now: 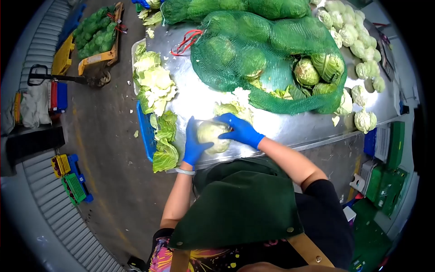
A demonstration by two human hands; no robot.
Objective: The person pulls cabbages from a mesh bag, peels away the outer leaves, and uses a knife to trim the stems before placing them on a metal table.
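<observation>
A pale green cabbage (212, 137) is held between my two blue-gloved hands near the front edge of the metal table (181, 68). My left hand (195, 144) presses on its left side, thumb across the front. On the right side, the fingers of my right hand (239, 130) curve against the cabbage. Just beyond it lie loose leaves (233, 109). A green net bag (272, 45), open toward the right with cabbages (327, 67) inside, rests behind my hands.
Stripped leaves (156, 86) pile along the table's left edge, over a blue crate (146, 131). Pale cabbages (351, 34) cover the table's right side. Another full net bag (244, 8) lies at the back. A pallet jack (90, 78) stands on the floor at left.
</observation>
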